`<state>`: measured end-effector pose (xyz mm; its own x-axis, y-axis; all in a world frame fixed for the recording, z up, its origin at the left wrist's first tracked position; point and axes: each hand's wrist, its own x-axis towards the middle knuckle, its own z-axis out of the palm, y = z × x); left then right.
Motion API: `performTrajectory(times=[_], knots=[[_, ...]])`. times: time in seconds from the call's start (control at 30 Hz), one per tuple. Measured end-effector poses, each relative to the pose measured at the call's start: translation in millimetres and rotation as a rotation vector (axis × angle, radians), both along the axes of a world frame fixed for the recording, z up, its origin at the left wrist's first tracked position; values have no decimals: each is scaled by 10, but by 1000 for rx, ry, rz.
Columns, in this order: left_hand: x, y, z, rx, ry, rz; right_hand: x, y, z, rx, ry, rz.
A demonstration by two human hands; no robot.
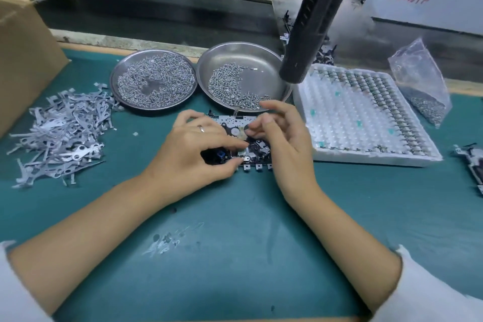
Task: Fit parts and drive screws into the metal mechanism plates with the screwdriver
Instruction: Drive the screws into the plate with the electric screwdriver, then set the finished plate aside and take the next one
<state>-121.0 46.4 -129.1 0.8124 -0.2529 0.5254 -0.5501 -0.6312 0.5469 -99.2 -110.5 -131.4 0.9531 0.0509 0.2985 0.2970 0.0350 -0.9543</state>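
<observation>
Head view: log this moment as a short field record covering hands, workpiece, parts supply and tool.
workpiece: mechanism plate flat on the green mat
left hand: left hand holds the plate's near edge, ring on one finger
right hand: right hand pinches a small part over the plate
screws: two metal dishes, left dish fuller than right dish
levers: loose pile of metal levers, far left
tray: white parts tray, right
tool: black screwdriver hangs above, unheld

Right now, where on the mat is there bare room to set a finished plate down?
Bare green mat between the forearms, below the mechanism plate. Crowded: lever pile left, screw dishes behind, white tray right.
</observation>
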Motion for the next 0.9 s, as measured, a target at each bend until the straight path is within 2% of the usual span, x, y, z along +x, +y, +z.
performTrajectory(times=[0.13,0.3,0.53,0.63,0.73,0.8,0.9], knots=[[1,-3,7,-26,33,-9,31,-32,-23,-17,46,15],[-12,-31,8,-57,63,7,8,-8,-27,-131,3,11],[-30,-52,28,-67,81,17,-30,6,-3,-188,-11,-18],[-38,-33,34,-98,80,7,-143,22,-7,-396,-231,-71],[-13,39,40,-343,50,153,-246,82,-18,-751,-496,-127],[28,91,25,-504,13,300,-265,122,-21,-983,-569,-82],[61,121,-12,-579,4,406,-295,130,-19,-1207,-667,-22]])
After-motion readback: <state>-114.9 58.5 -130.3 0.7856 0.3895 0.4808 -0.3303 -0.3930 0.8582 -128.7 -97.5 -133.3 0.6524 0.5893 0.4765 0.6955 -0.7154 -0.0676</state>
